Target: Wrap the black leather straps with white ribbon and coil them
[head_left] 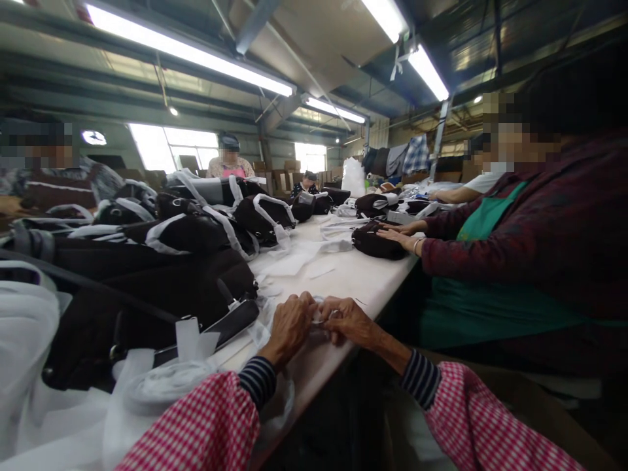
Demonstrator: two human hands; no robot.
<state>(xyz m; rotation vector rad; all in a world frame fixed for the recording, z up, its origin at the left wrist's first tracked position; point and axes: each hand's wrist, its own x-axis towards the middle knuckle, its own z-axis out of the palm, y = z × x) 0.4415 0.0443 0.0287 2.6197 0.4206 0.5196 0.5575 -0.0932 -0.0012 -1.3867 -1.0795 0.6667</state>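
My left hand [290, 327] and my right hand [354, 322] meet above the near edge of the white table [321, 376]. Fingers of both hands are closed on a thin, whitish strip [318, 319], looped between them; its exact material is hard to make out. A translucent strip hangs below my left wrist. Left of my hands lies a large black bag [142, 288] with a black strap and metal fittings. A roll of white wrapping strip [164, 386] rests by my left sleeve.
Many black bags with white-wrapped handles [267, 219] are piled along the left side. At right, a co-worker in a green apron [490, 307] presses both hands on a black bag [375, 241]. White sheets [289, 258] lie mid-table. Other people sit farther back.
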